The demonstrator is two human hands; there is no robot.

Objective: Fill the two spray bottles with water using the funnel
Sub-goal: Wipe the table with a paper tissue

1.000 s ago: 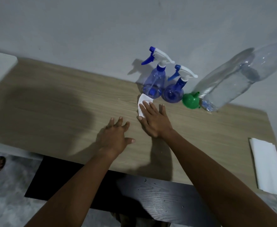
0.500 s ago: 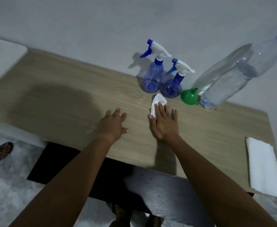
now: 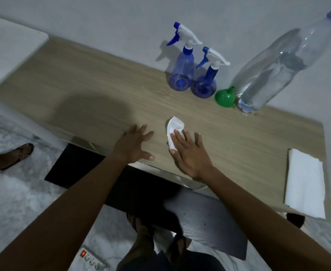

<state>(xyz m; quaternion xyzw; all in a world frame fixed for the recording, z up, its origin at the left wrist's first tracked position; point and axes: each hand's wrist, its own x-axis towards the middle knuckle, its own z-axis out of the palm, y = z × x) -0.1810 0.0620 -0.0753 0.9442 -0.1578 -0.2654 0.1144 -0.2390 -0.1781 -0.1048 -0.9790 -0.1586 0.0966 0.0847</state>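
Left hand (image 3: 133,143) lies spread on the table (image 3: 82,85); right hand (image 3: 190,155) presses a tissue (image 3: 174,126) flat. Spray bottles (image 3: 181,75) and funnel (image 3: 225,97) stand at its twelve to one o'clock.

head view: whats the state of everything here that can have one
left hand, open, flat on table
right hand, open, pressing tissue
left spray bottle, upright, trigger head on
right spray bottle, upright, trigger head on
funnel, on the table, spout up, in no bottle
water bottle, upright, capped, holds water
tissue, crumpled, partly under right hand
paper towel, folded, flat
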